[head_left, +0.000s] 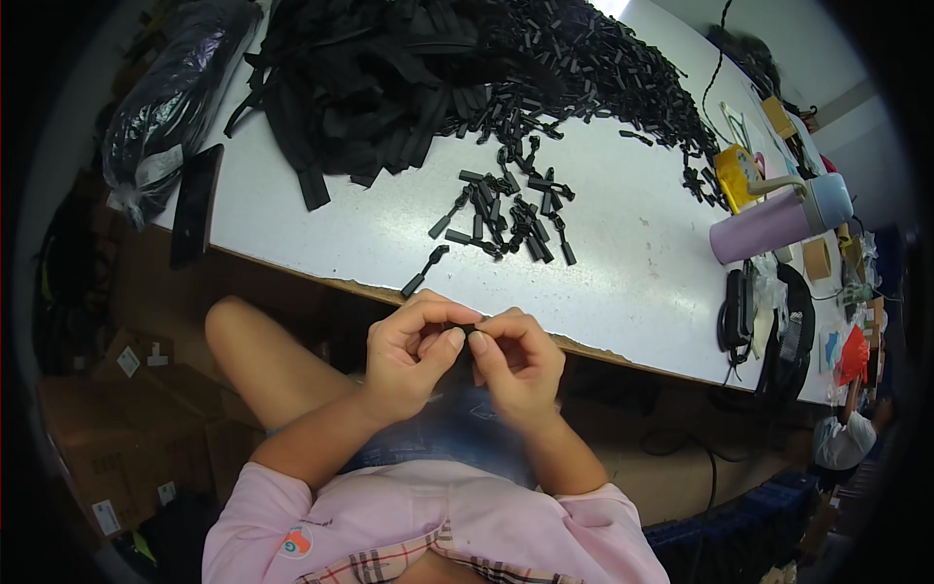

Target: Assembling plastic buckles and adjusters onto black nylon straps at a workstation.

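Observation:
My left hand (413, 352) and my right hand (520, 368) meet in front of the table edge, thumbs and forefingers pinched together. Between the fingertips is a small black piece (468, 331), most of it covered; it looks like one of the zipper sliders. Just beyond my left hand, a single black zipper slider with its pull tab (425, 272) lies by the table edge. Farther in is a small loose group of the same zipper sliders (530, 232).
A large heap of zipper sliders (603, 78) and a pile of black fabric strips (360, 88) cover the far side of the white table (623, 282). A phone (197, 204) and a plastic-wrapped bundle (175, 107) lie left; a purple bottle (764, 226) lies right. Cartons (126, 438) stand below.

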Demonstrator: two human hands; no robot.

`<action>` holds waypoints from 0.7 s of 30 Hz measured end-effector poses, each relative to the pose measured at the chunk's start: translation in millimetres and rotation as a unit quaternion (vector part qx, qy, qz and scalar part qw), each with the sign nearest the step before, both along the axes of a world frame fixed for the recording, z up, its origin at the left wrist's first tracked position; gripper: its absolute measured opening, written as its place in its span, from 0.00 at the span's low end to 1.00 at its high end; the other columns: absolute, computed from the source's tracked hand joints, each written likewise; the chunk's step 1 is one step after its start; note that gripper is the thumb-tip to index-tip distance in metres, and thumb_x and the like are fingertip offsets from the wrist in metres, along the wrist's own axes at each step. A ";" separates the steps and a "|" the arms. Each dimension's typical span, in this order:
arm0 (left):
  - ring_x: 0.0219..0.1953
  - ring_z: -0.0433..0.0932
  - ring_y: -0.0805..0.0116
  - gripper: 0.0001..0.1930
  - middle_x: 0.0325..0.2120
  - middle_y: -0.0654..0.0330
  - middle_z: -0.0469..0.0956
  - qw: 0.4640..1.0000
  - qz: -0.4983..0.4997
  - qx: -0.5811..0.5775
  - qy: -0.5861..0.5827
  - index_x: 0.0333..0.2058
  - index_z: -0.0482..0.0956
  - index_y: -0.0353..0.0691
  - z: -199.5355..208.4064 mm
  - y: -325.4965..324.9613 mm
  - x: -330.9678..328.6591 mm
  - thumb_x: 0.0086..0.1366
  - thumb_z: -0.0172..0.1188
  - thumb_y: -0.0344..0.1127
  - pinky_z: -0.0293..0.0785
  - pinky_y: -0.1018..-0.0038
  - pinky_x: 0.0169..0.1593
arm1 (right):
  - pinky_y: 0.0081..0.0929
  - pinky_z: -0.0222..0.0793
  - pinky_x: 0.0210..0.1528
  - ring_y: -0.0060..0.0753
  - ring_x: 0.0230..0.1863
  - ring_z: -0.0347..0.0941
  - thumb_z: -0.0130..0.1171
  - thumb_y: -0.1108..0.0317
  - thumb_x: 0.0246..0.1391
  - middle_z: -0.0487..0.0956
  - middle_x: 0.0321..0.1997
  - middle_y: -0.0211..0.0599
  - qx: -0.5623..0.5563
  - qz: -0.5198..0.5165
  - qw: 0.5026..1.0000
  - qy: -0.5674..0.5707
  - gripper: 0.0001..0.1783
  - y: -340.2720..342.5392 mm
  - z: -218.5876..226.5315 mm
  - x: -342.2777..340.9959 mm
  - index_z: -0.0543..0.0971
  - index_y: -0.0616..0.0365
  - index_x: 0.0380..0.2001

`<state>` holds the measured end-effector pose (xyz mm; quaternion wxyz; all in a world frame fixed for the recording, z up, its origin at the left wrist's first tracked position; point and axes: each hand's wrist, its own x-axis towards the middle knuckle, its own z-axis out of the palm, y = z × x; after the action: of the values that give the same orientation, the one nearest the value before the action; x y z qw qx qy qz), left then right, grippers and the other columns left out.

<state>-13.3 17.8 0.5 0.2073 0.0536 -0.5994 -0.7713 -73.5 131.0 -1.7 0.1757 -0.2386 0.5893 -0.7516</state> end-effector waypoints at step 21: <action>0.31 0.68 0.80 0.07 0.31 0.61 0.66 0.996 -0.090 -0.012 -0.012 0.35 0.69 0.31 18.0 3.2 4.4 0.55 0.49 0.22 0.65 0.86 0.33 | 0.10 0.53 0.21 0.12 0.19 0.57 0.49 0.74 0.50 0.66 0.23 0.27 -0.012 0.122 0.992 0.001 0.03 23.2 4.3 -7.6 0.70 0.63 0.28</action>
<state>-8.9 21.0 18.5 0.1303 0.0058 -0.6133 -0.7790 -81.1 154.2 2.6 0.2626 -0.3118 0.5465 -0.7316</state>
